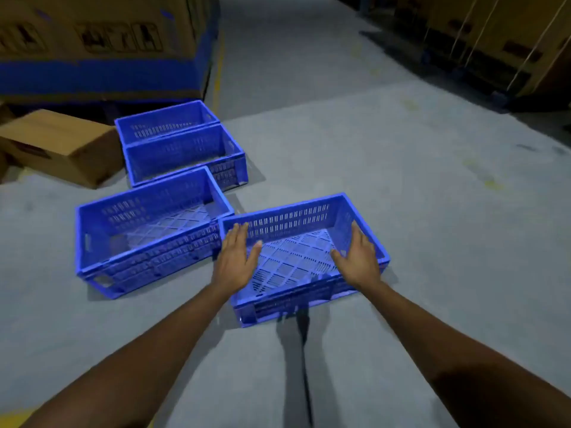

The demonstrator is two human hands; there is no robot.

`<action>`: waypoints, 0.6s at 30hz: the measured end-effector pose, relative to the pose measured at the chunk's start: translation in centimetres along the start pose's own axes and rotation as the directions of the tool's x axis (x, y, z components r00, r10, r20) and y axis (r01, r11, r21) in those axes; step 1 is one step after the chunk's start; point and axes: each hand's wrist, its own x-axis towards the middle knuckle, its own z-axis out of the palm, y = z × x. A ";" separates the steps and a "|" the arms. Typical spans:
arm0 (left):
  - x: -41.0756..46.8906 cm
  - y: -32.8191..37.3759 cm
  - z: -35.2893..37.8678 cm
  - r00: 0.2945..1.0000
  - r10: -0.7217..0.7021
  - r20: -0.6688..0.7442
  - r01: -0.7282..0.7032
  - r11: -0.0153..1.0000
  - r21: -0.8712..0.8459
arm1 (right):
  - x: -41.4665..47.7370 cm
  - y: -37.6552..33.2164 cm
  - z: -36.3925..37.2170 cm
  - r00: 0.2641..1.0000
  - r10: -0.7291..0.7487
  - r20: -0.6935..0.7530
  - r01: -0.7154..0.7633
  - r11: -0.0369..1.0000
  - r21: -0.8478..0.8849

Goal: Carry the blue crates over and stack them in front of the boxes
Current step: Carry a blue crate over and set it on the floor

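Observation:
Several blue perforated crates stand on the grey floor. The nearest crate (296, 223) is empty and sits right below me. My left hand (236, 261) hovers open over its left end, fingers near the rim. At the crate's right wall, my right hand (360, 259) is spread open. Neither hand grips the crate. A second crate (123, 217) sits just to its left, touching its corner. Further back, a crate (182, 156) and another behind it (163, 118) stand in front of the large cardboard boxes (102, 44).
A small cardboard box (61, 143) lies on the floor left of the far crates. Pallets with strapped boxes (494, 47) line the right side. A yellow floor line (218, 69) runs along the big boxes. Open floor stretches ahead and right.

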 end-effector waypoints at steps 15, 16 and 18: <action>3.2 -9.4 11.5 0.891 -0.451 -0.042 0.450 0.892 -0.032 | 4.5 8.0 13.3 0.965 0.259 0.043 -0.239 0.934 -0.267; 3.6 -9.8 11.6 0.862 -0.503 -0.067 0.494 0.862 -0.113 | 4.7 7.8 14.0 0.959 0.283 0.019 -0.271 0.933 -0.235; 4.3 -10.2 11.3 0.802 -0.592 -0.076 0.570 0.797 -0.197 | 5.1 6.9 14.6 0.920 0.389 -0.035 -0.391 0.915 -0.099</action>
